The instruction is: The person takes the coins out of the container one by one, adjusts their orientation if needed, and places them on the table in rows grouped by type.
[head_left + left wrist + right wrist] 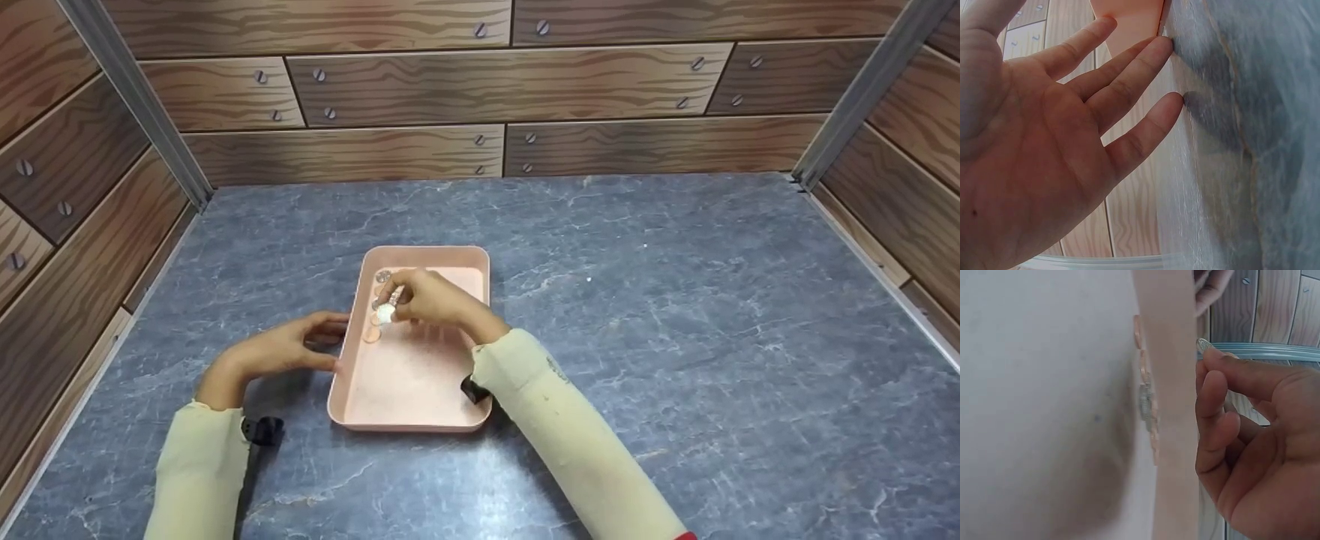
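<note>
A pink rectangular tray (pixel 412 382) lies on the table with several copper and silver coins (pixel 372 334) along its left side. In the right wrist view, the coins (pixel 1145 405) form an overlapping row by the tray wall (pixel 1171 439). My right hand (pixel 435 300) is over the tray and pinches a silver coin (pixel 1203 345) between thumb and finger. Whether more coins sit in its curled fingers I cannot tell. At the tray's left outer wall, my left hand (pixel 281 349) has its fingers spread and its thumb tip at the wall. Its palm (pixel 1039 163) holds nothing.
The tray stands on a blue-grey marbled tabletop (pixel 675 337). Wood-patterned panels (pixel 510 82) wall it in at the back and both sides, with metal posts (pixel 161 112) in the corners.
</note>
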{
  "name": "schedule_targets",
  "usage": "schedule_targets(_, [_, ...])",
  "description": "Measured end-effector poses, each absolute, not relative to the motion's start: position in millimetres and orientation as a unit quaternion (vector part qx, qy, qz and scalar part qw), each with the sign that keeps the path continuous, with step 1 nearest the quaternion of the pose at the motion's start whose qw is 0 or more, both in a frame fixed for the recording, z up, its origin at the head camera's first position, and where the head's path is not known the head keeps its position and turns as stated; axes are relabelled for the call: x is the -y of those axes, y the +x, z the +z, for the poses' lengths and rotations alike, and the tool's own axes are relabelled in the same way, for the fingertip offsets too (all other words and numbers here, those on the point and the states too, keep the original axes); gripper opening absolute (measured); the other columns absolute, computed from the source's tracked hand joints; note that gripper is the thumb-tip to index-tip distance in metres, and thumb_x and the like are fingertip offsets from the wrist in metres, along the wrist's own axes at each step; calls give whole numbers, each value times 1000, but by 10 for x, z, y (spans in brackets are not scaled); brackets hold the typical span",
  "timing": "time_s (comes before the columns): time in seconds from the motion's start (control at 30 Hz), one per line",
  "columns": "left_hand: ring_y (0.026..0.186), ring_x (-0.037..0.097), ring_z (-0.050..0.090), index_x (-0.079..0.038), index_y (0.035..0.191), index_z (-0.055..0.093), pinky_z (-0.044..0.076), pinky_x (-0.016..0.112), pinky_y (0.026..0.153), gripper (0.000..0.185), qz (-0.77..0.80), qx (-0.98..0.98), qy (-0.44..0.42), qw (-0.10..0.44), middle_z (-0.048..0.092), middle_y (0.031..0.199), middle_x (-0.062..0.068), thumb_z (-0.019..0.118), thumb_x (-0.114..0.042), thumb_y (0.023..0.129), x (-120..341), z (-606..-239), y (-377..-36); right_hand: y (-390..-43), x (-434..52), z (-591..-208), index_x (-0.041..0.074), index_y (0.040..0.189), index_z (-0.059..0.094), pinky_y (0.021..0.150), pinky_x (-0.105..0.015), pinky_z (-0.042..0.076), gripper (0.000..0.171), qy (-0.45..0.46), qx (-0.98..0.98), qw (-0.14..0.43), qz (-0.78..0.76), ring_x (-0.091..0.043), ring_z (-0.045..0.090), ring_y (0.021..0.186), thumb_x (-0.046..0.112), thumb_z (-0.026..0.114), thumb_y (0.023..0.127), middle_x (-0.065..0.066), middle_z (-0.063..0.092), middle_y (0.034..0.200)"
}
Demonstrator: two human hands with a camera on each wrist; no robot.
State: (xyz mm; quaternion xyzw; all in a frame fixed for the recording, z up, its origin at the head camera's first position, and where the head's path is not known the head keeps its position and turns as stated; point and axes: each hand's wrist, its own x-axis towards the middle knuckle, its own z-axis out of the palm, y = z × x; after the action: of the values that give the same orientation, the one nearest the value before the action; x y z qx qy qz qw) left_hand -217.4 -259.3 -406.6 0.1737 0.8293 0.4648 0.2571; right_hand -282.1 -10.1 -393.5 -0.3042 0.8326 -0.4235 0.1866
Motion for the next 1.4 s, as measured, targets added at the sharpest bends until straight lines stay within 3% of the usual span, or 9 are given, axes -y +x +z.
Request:
schedule_targets(0.1, [137,46,37,1,147,31,35,54,111,78,462,-831,173,256,38,148,27,74,-18,85,2595,-4078,-2170,-2844,69,-3833,-3,112,66,70,-45,57,28,-309,-822,190,-438,-17,58,64,-7,63,84,-17,69,86])
schedule_targets(0.17, [136,46,38,1,147,31,35,54,111,78,459,-833,173,255,38,148,27,74,-18,85,2595,-4083,-2165,-2870,29,-3754,-5,114,65,74,-49,57,29,-311,-820,187,-442,-16,60,66,-7,62,85,-22,69,92])
schedule_targets(0.4, [137,45,38,-1,148,31,34,55,112,79,448,-841,162,256,38,149,26,74,-21,85,2585,-4065,-2151,-2975,-188,-3469,-4,112,63,59,-20,51,26,-275,-815,164,-483,-9,56,68,-5,64,86,-16,68,91])
schedule_targets(0.7, [137,45,38,-2,148,31,35,56,111,79,444,-843,159,258,37,149,25,74,-23,85,2583,-4059,-2150,-3061,-507,-3312,-2,112,64,64,-27,54,24,-252,-813,143,-504,-9,56,66,-4,64,87,-4,64,84])
schedule_targets(1.4, [136,44,39,-1,148,31,35,55,111,79,452,-837,167,257,38,149,25,74,-22,85,2597,-4048,-2160,-3292,-1465,-3619,-4,115,62,53,-20,46,29,-186,-830,140,-506,-9,55,57,1,67,87,5,65,75])
